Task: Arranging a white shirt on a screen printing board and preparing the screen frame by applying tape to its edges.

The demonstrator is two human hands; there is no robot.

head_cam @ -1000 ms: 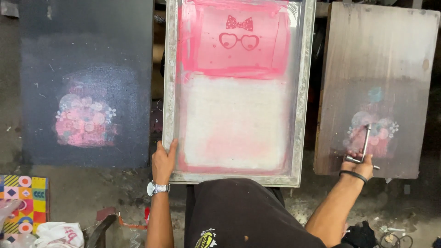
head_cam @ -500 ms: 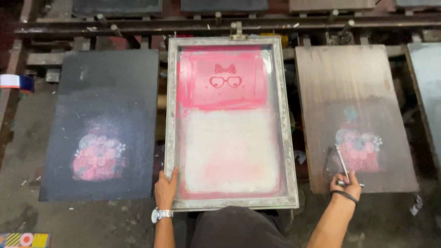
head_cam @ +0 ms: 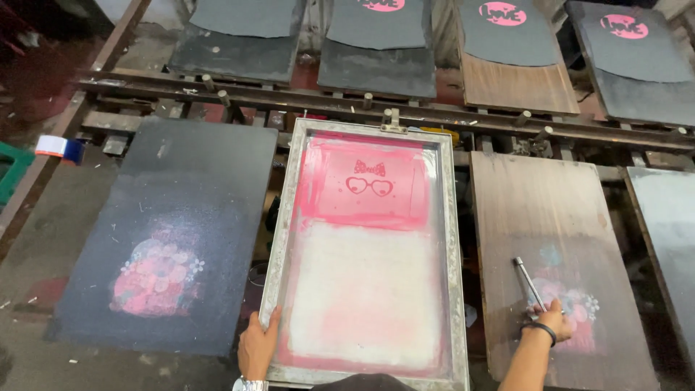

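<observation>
My left hand (head_cam: 258, 346) grips the near left corner of the printing screen (head_cam: 365, 253), fingers curled over its metal frame; a watch (head_cam: 250, 384) sits at the wrist. My right hand (head_cam: 552, 318), to the right of the screen, rests on the brown wooden board (head_cam: 550, 217) and is closed around the near end of a thin metal rod (head_cam: 529, 282), which slants away over a faded pink floral stain. The screen lies flat between the two boards: pale mesh near me, pink ink across its far half with a bow-and-heart-glasses motif (head_cam: 369, 179). Left of the screen lies a dark board (head_cam: 181, 210) bearing a pink flower print (head_cam: 156, 275). Beyond the screen runs a metal rail (head_cam: 289, 98), and past it a row of boards holding dark fabric pieces (head_cam: 507, 32) with pink prints.
</observation>
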